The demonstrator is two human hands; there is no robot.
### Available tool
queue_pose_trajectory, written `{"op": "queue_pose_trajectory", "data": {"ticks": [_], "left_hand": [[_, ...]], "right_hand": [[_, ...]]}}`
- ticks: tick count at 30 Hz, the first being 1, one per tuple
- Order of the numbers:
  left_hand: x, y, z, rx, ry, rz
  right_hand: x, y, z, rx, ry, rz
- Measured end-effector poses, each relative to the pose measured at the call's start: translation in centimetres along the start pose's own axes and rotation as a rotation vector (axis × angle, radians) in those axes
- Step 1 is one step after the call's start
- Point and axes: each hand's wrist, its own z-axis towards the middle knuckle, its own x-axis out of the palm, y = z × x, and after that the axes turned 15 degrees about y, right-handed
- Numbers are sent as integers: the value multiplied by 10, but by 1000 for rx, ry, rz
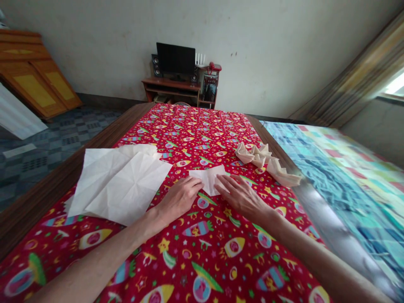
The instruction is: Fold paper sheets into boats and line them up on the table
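Landmark: the small folded paper (208,179), quantity one, lying on the patterned red cloth (202,229) between two hands. The left hand (183,193) is at its left edge, fingers bent and close together, fingertips touching the paper; whether they pinch it cannot be determined. The right hand (241,195) lies over its right part, fingers extended and slightly spread, palm down, fingertips resting on the paper without gripping it.

Left of the small folded paper: one pile of creased sheets (126,185), at least two large sheets distinguishable. Right of and slightly beyond it: one row of folded pieces (252,155), the nearest piece (282,173) distinguishable from the rest. Well beyond it: one monitor (176,59), two speakers (156,65) and one red telephone (215,66).

Visibility limits: the left thumb is hidden, and the right fingers cover part of the small folded paper. Overlap in the pile prevents a full sheet count. The boundaries between the farther folded pieces are hard to make out. Both forearms and the red cloth are cut off by the bottom frame edge
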Motion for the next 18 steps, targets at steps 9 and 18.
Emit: {"op": "queue_pose_trajectory", "data": {"ticks": [9,18], "left_hand": [[-2,-2,-1,21,-3,0],[5,-6,-19,104,38,-45]], "right_hand": [[-3,11,-7,-107,-221,97],[3,35,-6,-20,-207,693]]}}
